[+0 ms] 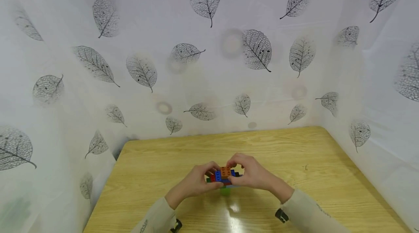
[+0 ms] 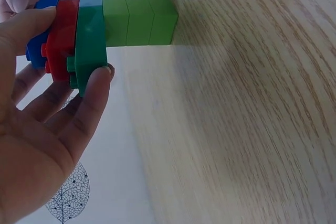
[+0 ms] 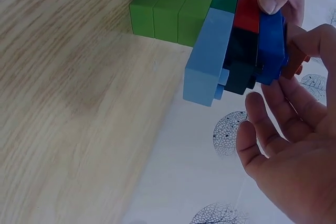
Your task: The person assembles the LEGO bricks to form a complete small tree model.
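A tower of toy building bricks stands on the table, its stem made of light green bricks (image 2: 139, 21) stacked three high. Across the stem lies a wider layer of a dark green brick (image 2: 90, 45) and a light blue brick (image 3: 208, 56). Above come a red brick (image 2: 63, 38), a black brick (image 3: 242, 51) and a blue brick (image 3: 270, 45). My left hand (image 1: 197, 181) grips the tower's left side, thumb in front and fingers behind. On top sits an orange brick (image 1: 225, 172), pinched between the thumb and fingers of my right hand (image 1: 252, 173).
The wooden table (image 1: 147, 160) reaches back to a white curtain (image 1: 209, 80) printed with dark leaves, which also hangs along both sides. The table's far edge runs behind the hands.
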A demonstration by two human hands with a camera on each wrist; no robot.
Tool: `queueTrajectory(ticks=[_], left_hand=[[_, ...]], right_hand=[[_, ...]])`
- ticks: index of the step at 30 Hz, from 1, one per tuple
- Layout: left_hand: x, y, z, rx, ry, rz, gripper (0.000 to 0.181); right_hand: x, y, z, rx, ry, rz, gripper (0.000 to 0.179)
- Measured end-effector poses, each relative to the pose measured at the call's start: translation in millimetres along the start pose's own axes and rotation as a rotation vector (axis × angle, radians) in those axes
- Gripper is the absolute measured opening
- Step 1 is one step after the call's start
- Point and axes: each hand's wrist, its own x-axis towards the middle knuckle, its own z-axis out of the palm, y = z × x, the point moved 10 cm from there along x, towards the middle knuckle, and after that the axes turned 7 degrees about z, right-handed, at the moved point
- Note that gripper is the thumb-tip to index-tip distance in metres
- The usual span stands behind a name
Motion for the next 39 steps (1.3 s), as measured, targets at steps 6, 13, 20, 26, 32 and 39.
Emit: queueTrajectory(ticks=[6,13,20,26,32,39], left_hand=[[1.6,6.8,-5.0,0.042,0.006,0.016,0.035],[5.5,20.8,-8.7,0.019,0.055,0.105,0.027],[1.9,18.7,-8.4,-0.023,0.13,0.128,0.023],[1.1,17.8,-7.7,-0.011,0.146,0.137,0.025],[0.6,16.2,-6.7,0.017,0.162,0.146,0.027],[-6.1,16.6,-6.2,0.103,0.188,0.169,0.037]], right_hand=[[2.0,-3.3,-0.9,-0.029,-0.007,-0.015,0.026],[3.0,-3.8,0.0,-0.041,-0.016,0.0,0.027],[3.4,-5.5,2.1,-0.042,-0.009,-0.024,0.027],[1.9,-8.4,1.8,-0.034,0.013,-0.066,0.028],[0.6,-8.9,0.2,-0.016,0.041,-0.099,0.026],[-3.9,-0.5,2.3,0.022,0.047,-0.035,0.03]])
